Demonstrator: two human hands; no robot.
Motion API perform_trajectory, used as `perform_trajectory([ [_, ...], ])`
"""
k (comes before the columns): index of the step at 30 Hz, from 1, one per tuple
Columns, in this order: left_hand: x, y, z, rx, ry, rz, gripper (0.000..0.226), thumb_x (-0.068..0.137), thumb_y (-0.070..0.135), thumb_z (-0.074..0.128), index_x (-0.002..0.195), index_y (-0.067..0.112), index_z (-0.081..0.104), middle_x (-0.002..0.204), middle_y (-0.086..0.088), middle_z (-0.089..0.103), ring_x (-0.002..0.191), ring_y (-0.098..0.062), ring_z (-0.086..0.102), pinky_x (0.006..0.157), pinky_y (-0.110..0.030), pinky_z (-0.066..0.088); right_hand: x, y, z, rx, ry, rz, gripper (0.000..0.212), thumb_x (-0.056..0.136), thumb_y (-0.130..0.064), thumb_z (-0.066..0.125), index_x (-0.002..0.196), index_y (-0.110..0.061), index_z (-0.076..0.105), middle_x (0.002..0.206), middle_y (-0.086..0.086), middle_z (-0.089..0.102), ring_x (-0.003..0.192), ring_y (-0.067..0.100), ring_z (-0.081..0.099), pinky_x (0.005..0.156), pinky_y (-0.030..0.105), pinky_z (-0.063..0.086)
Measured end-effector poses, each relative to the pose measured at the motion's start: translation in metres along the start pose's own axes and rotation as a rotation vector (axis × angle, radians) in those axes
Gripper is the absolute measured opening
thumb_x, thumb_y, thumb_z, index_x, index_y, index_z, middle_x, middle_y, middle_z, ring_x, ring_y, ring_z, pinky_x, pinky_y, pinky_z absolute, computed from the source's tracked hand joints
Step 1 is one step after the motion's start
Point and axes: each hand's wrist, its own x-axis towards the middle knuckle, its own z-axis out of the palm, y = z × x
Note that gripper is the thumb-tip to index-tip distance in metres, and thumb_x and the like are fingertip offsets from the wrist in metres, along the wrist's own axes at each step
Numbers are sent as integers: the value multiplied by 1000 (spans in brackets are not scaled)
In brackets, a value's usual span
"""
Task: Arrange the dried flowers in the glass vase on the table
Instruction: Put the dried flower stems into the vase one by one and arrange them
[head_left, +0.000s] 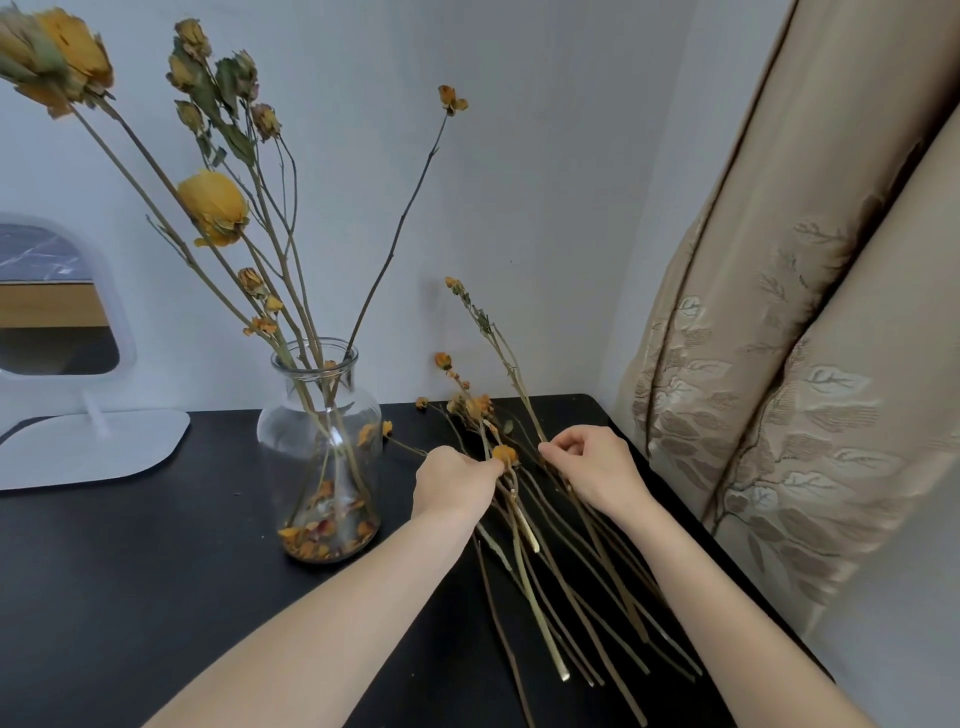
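Forearms reach up from the lower frame over a black surface (130, 571). The left hand (454, 480) pinches a stem in the loose dried flowers (545, 561) at centre; the right hand (592, 465) has its fingers closed on another stem. Left of centre stands the glass vase (319, 447), holding several stems. Farther back: white mirror (62, 312) at left, beige curtain (805, 338) at right, pale wall (519, 182).

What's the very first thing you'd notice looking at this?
Tall dried yellow flowers fan out of a glass vase at the left of the black table. To its right, both hands, left hand and right hand, pick through a pile of loose stems. A beige leaf-patterned curtain hangs on the right.
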Motion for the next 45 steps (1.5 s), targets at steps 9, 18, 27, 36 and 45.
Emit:
perform_trajectory([
  [9,-11,10,-8,-13,72,216,26,87,30,61,62,24,65,62,5,63,65,-10,59,64,-27,48,1,-5,-8,99,29,8,13,87,-30,62,74,-26,64,65,-5,62,63,6,57,57,17,38],
  [18,-2,9,-13,-85,70,237,12,86,26,64,81,20,73,68,16,59,68,1,52,73,-26,42,-2,-16,-9,257,92,41,12,87,-30,62,78,-24,65,64,-5,63,60,4,59,56,15,39],
  [27,-2,23,-13,-86,24,310,17,86,24,64,95,13,74,81,10,63,80,-4,55,79,-25,41,0,-14,-10,304,90,50,13,88,-30,60,80,-22,66,66,-5,62,61,4,57,55,16,40],
  [36,-29,33,-47,-101,-112,434,15,92,25,54,95,18,66,71,6,55,67,-5,51,60,-17,37,3,-59,-42,649,187,9,16,92,-27,55,80,-22,65,64,-3,50,60,8,47,56,21,39],
  [45,-72,48,-110,-61,-286,630,12,92,27,51,90,20,61,58,14,49,41,4,41,40,-7,32,1,-109,-50,755,231,-160,20,95,-25,49,85,-20,65,62,-4,47,50,5,40,43,12,34],
])
